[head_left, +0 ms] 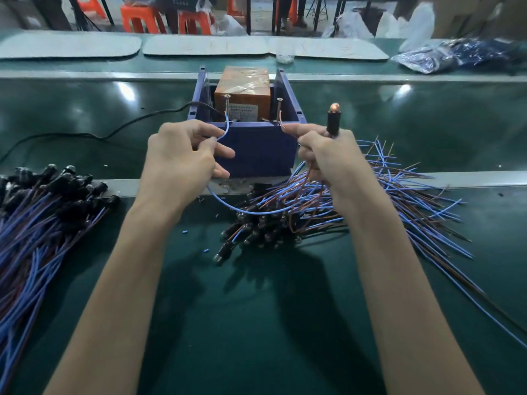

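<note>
The lamp (333, 121) stands upright in the right hand (328, 158), at one o'clock from the frame's centre, and its bulb glows. The right fingers curl round its black holder and pinch its brown lead (281, 121) up to the right screw (279, 109). At eleven o'clock the left hand (182, 155) pinches the blue lead (225, 129) between thumb and forefinger at the left screw (226, 105). Both screws rise from the blue box (256, 149) at twelve o'clock. This lamp appears to pass. The loose heap (356, 195) at three o'clock probably awaits testing, and the bundle (42, 212) at nine o'clock looks finished.
</note>
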`<state>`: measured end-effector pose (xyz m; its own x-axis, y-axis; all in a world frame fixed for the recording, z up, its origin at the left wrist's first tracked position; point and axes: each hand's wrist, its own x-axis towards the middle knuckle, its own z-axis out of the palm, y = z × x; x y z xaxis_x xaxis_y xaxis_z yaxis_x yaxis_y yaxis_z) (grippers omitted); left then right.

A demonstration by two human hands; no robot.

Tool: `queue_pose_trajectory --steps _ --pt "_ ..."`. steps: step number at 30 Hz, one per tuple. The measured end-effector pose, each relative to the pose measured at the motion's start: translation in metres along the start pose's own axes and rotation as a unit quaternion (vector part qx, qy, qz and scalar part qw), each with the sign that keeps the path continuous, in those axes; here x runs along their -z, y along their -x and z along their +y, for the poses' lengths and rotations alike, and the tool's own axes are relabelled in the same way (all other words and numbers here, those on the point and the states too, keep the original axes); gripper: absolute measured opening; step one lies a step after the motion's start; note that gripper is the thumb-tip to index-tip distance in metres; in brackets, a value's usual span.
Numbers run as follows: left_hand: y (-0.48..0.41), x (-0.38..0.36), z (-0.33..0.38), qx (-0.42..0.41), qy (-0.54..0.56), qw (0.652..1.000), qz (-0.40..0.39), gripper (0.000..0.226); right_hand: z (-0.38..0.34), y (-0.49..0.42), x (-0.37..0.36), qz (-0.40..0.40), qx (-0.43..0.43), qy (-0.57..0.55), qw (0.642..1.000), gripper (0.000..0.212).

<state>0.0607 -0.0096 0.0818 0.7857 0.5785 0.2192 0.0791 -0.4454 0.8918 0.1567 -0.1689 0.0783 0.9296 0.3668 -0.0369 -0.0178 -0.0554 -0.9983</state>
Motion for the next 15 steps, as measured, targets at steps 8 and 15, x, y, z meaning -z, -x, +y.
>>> queue_pose_trajectory --steps 8,15 --pt "0.0008 0.0009 -0.0027 -0.008 -0.022 1.0 0.004 0.024 -0.0017 0.0036 -0.0008 0.0 0.006 0.015 1.0 0.033" --pt "-0.0002 0.0047 -0.0026 0.006 -0.008 1.0 0.018 0.022 -0.0011 0.0021 -0.0006 0.009 -0.003 -0.007 1.0 0.036"
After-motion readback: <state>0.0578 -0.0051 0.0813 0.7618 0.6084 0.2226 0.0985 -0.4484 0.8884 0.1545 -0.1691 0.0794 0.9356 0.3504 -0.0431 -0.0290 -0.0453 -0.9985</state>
